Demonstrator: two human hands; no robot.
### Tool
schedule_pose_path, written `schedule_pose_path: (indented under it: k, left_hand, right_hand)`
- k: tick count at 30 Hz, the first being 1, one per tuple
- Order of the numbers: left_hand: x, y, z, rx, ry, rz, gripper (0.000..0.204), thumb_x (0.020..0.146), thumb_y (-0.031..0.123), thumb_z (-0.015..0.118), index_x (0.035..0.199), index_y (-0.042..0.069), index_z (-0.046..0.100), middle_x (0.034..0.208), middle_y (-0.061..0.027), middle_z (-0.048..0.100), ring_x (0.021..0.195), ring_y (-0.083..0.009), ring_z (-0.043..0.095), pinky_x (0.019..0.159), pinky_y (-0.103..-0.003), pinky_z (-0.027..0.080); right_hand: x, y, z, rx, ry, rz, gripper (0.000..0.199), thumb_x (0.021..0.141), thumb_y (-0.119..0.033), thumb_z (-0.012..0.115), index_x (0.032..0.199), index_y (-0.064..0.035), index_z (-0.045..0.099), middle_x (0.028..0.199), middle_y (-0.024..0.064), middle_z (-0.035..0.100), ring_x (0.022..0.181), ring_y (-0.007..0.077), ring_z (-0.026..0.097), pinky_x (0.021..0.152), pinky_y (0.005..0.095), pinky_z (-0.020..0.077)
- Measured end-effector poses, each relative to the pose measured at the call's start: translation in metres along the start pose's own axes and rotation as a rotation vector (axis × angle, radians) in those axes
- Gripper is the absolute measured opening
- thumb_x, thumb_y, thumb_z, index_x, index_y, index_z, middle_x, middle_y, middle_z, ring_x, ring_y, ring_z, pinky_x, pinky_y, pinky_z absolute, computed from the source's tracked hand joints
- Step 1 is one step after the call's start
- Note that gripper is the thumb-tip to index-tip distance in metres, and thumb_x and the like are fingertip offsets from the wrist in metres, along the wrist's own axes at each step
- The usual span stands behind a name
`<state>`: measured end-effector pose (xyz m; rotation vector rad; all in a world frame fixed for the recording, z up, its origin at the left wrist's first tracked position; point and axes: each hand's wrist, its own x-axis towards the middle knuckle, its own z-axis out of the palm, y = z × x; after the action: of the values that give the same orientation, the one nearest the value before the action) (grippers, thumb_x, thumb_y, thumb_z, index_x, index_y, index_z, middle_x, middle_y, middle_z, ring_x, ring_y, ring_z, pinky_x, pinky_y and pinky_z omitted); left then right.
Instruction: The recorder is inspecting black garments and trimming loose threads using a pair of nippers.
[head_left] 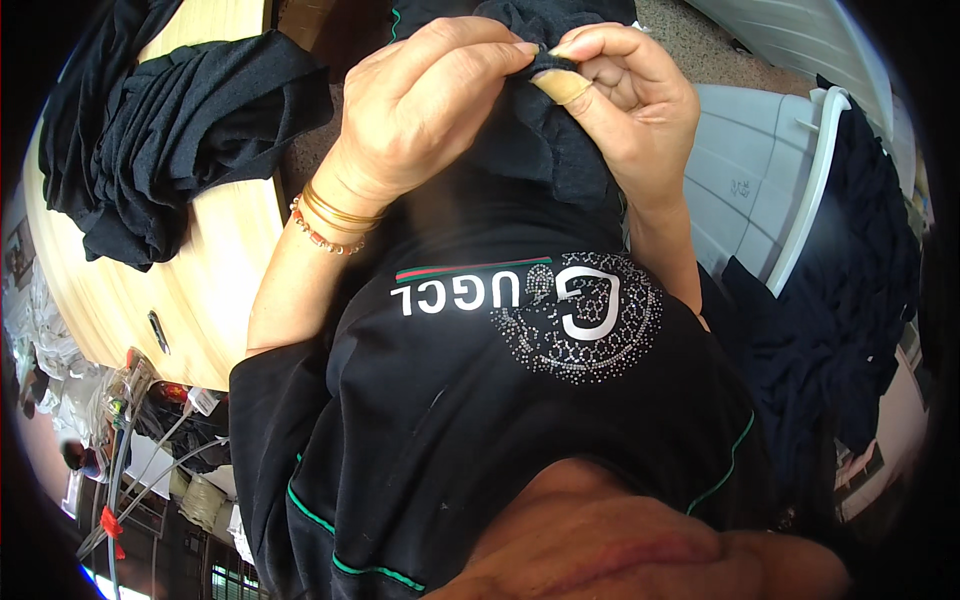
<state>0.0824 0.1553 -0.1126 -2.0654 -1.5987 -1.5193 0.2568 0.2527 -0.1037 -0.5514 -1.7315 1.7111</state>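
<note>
Both of my hands are raised in front of me, fingertips nearly meeting over a dark grey-black knit cloth (565,150). My left hand (415,105), with gold bangles and a beaded bracelet at the wrist, pinches the cloth's thick edge between thumb and fingers. Opposite it, my right hand (640,115) grips the same edge between thumb and forefinger, its other fingers curled. Tan tape (562,87) wraps the right thumb. The rest of the cloth hangs below the hands toward my lap. Whether anything small sits between the fingertips is hidden.
On my left a pale wooden table (150,305) carries a heap of dark garments (190,140) and a small black tool (158,331). A grey plastic bin (745,160) stands to my right, navy cloth (820,340) draped over its rim. Cables (120,480) hang at lower left.
</note>
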Motion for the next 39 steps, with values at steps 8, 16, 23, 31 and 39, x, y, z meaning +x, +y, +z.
schedule_pose_path:
  k: [8,16,23,31,39]
  left_hand:
    - [-0.008,0.007,0.0,0.001,-0.018,-0.066,0.032,0.068,-0.008,0.081,0.097,0.006,0.077,0.09,-0.0032,0.056,0.069,-0.0104,0.057,0.059,-0.021,0.048]
    - [-0.004,0.011,0.004,-0.019,0.06,-0.033,0.024,0.062,0.006,0.084,0.084,0.011,0.075,0.077,-0.0008,0.058,0.059,-0.0107,0.059,0.05,-0.023,0.05]
    - [-0.011,0.009,-0.003,-0.055,-0.04,-0.069,0.033,0.068,-0.005,0.083,0.098,0.007,0.077,0.09,-0.0031,0.056,0.071,-0.0096,0.057,0.058,-0.02,0.049]
    - [-0.004,0.012,0.003,-0.059,-0.069,-0.031,0.034,0.066,-0.007,0.08,0.097,0.008,0.078,0.087,-0.004,0.06,0.07,-0.0107,0.06,0.056,-0.022,0.049]
    - [-0.009,-0.026,0.049,-0.538,0.457,-0.05,0.012,0.083,-0.005,0.069,0.094,-0.001,0.067,0.087,-0.0109,0.065,0.078,-0.0208,0.065,0.069,-0.029,0.051]
  right_hand:
    - [0.007,-0.005,-0.006,-0.573,-0.093,-0.339,0.034,0.072,0.015,0.073,0.103,0.001,0.073,0.093,0.0048,0.066,0.073,0.0069,0.06,0.062,0.0179,0.0473]
    - [0.009,-0.003,-0.008,-0.705,-0.066,-0.596,0.04,0.067,0.017,0.07,0.104,0.0011,0.074,0.083,0.0054,0.067,0.069,0.0089,0.059,0.06,0.0195,0.0463]
    - [0.012,-0.003,-0.011,-0.676,-0.09,-0.595,0.044,0.063,0.016,0.072,0.103,-0.0017,0.076,0.079,0.0053,0.065,0.067,0.0123,0.058,0.057,0.0223,0.0449]
    - [0.007,0.005,-0.01,-0.704,-0.07,-0.526,0.04,0.066,0.014,0.07,0.101,-0.002,0.076,0.08,0.0051,0.065,0.067,0.0119,0.057,0.056,0.0235,0.0438]
    - [0.031,0.056,-0.014,0.427,-0.092,-0.348,0.023,0.086,0.009,0.065,0.106,0.0026,0.072,0.089,-0.0013,0.06,0.07,0.0052,0.057,0.064,0.0185,0.0445]
